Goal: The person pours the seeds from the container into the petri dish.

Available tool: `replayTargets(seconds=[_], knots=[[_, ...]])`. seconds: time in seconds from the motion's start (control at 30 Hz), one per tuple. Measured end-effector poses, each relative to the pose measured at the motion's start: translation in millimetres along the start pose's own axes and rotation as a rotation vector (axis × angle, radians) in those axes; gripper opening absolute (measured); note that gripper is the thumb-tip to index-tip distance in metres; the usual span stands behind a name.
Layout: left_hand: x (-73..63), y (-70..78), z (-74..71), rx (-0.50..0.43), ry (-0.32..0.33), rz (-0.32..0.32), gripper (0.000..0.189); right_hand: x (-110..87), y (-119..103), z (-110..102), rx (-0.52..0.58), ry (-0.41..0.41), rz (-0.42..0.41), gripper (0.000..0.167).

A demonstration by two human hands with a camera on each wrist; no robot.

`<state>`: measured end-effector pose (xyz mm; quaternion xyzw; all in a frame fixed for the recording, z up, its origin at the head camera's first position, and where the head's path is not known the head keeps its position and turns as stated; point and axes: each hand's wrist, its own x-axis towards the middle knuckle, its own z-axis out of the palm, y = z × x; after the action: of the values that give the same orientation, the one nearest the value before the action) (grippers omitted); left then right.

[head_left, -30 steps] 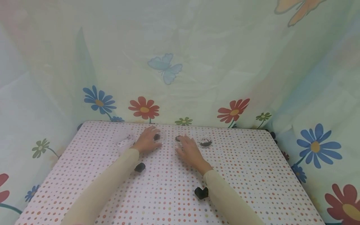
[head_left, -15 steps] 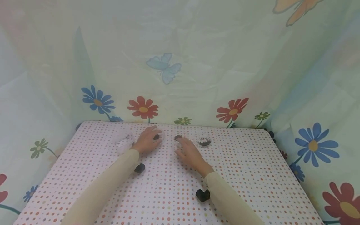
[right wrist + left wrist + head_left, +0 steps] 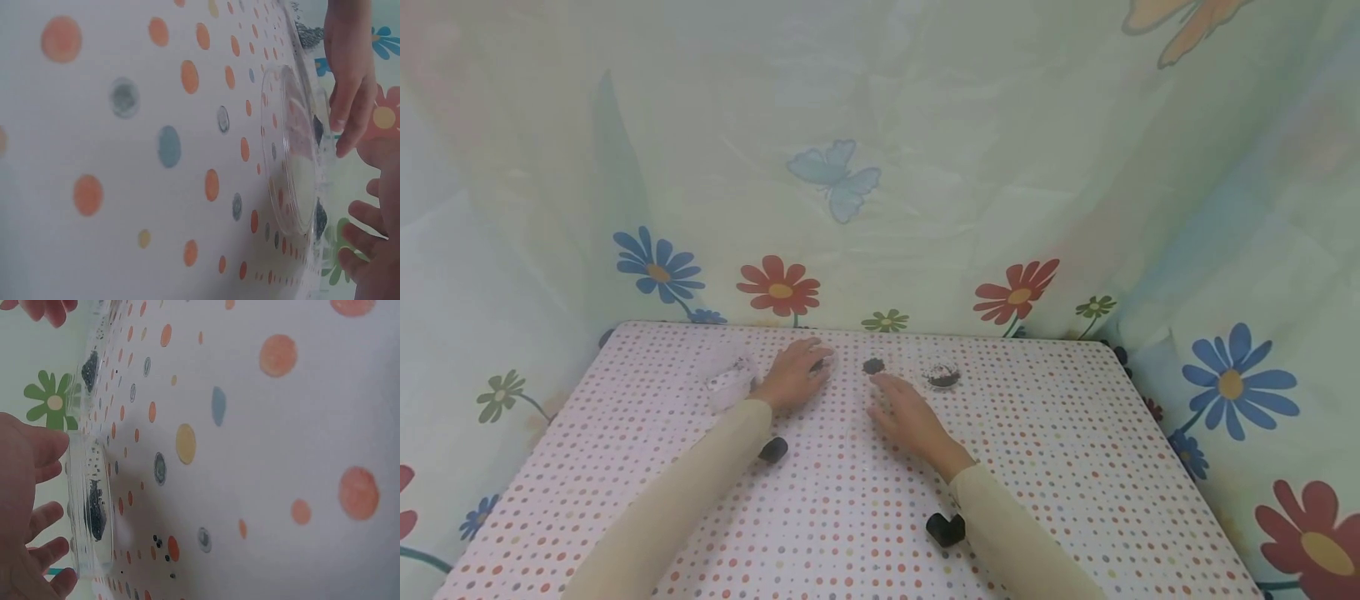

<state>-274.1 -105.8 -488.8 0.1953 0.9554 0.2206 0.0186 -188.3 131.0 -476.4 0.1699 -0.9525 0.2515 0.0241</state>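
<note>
My left hand (image 3: 793,375) is spread just above a clear round dish (image 3: 94,550), thumb and fingertips at its rim; whether they touch it I cannot tell. A heap of small black granules (image 3: 95,509) lies in that dish. To its right, my right hand (image 3: 912,417) hovers with loosely bent fingers (image 3: 362,237) and nothing in them. Its fingertips are beside another black heap (image 3: 873,366), in a second clear dish (image 3: 75,394). Nearer the person lies a clear shallow dish (image 3: 290,156) with no granules visible.
A third dish of black granules (image 3: 942,377) stands right of the right hand. Left of the left hand is a clear container (image 3: 726,379) with a white patch. A few loose granules (image 3: 167,557) lie on the dotted tabletop (image 3: 1037,467). A floral curtain (image 3: 925,208) closes off the back.
My right hand has drawn slightly back toward the person, uncovering the black heap at its fingertips. The left hand has shifted a little over its dish. The head view has drifted slightly.
</note>
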Motion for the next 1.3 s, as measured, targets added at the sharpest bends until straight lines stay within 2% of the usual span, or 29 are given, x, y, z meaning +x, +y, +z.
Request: replayTargets(seconds=[0.47, 0.83, 1.13, 1.3], knots=[[-3.8, 2.7, 1.7, 0.065, -0.031, -0.020, 0.046, -13.3, 2, 6, -0.025, -0.009, 0.018, 0.052], [-5.5, 4.1, 1.3, 0.085, -0.056, -0.011, 0.044, -21.5, 4, 11, -0.040, -0.011, 0.001, 0.052], [-4.5, 4.9, -3.3, 0.111, -0.043, 0.030, 0.045, -25.5, 5, 13, -0.049, -0.025, -0.011, 0.052], [-3.7, 4.7, -3.9, 0.123, -0.065, 0.032, 0.046, -27.2, 3, 11, -0.061, -0.033, -0.029, 0.053]])
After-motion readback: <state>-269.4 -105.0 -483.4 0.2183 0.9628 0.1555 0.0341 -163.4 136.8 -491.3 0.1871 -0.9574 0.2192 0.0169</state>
